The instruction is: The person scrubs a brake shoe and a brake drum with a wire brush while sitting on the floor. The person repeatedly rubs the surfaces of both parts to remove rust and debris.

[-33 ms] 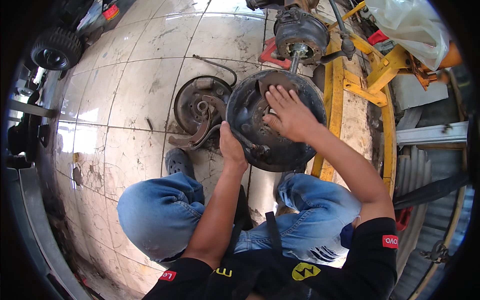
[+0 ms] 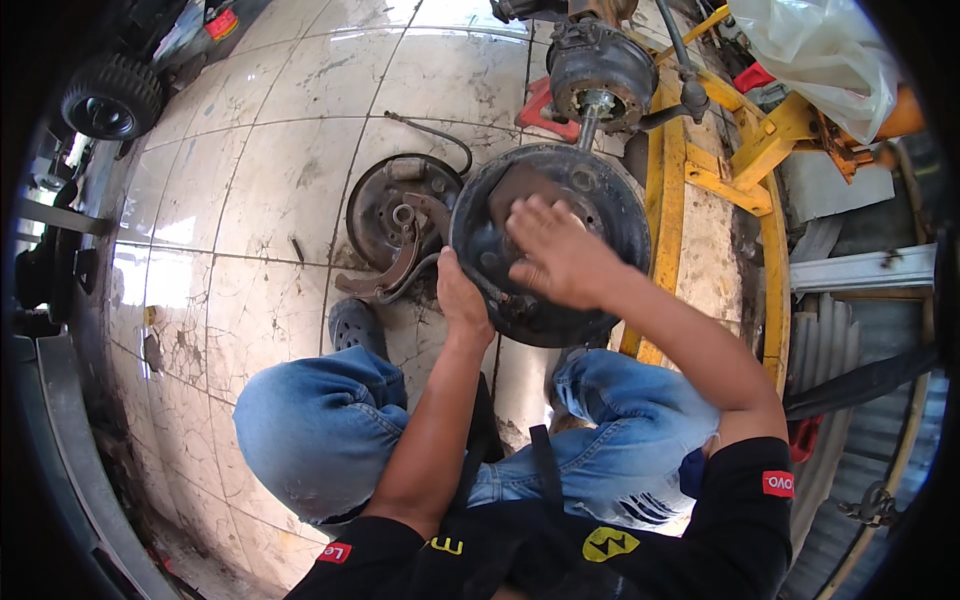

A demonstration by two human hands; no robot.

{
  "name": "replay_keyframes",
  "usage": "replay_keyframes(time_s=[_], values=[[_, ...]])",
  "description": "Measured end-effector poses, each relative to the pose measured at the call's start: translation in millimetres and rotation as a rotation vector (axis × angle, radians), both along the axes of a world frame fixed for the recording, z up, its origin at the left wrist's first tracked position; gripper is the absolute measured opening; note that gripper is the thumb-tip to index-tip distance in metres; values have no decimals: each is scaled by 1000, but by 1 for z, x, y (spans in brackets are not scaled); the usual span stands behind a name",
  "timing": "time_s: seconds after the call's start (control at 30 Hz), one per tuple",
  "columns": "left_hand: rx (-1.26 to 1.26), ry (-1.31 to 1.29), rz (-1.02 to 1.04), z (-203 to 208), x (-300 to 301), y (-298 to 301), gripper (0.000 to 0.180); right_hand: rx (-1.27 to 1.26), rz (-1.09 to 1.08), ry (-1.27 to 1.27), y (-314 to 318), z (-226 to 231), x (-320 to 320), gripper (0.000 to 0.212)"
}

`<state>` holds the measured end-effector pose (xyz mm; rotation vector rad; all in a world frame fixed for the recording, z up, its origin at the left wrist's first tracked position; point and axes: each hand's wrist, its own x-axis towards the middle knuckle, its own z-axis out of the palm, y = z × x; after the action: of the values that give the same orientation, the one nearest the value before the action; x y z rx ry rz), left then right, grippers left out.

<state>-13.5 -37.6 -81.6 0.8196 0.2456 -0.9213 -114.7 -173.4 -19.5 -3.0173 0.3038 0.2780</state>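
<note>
A black, dish-shaped brake backing plate (image 2: 628, 215) is tilted up in front of my knees. My left hand (image 2: 463, 297) grips its left rim, with the fingers hidden behind it. On the plate's inner face lies a brown piece of sandpaper (image 2: 519, 188). My right hand (image 2: 562, 252) rests flat over the sandpaper's lower part, fingers stretched out. A second backing plate (image 2: 372, 217) lies on the floor to the left. Curved brake shoes (image 2: 400, 272) and a dark hose (image 2: 455, 139) are with it.
An axle hub (image 2: 598, 75) stands beyond the plate, near a red stand (image 2: 540, 108). Yellow steel framing (image 2: 666, 205) runs along the right, under a clear plastic bag (image 2: 815, 50). A tyre (image 2: 113, 100) is at the far left. My shoe (image 2: 356, 325) is beside the brake shoes.
My right hand has slid left and toward me across the plate, and the sandpaper has shifted left with it. My left hand keeps its hold on the rim.
</note>
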Motion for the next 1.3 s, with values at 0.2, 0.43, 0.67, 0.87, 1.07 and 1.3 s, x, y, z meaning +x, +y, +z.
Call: replay_keyframes(time_s=[0.2, 0.43, 0.67, 0.87, 1.07, 1.3], values=[[-10, -83, 36, -4, -3, -4, 49, -19, -119, -69, -23, 4, -5, 76], [8, -112, 33, -17, 1, -9, 50, -77, -177, -168, -35, 6, -6, 71], [-5, -88, 38, -14, -2, -7, 51, -59, -120, -126, -30, 4, -8, 74], [-44, -20, 53, -2, -8, -2, 51, 31, -44, -88, -7, 2, -8, 73], [-28, -56, 23, -8, -7, -5, 52, -73, -64, -57, -10, -4, -5, 77], [32, -80, 7, -12, -9, -6, 51, -108, -184, -143, -32, 4, -9, 70]])
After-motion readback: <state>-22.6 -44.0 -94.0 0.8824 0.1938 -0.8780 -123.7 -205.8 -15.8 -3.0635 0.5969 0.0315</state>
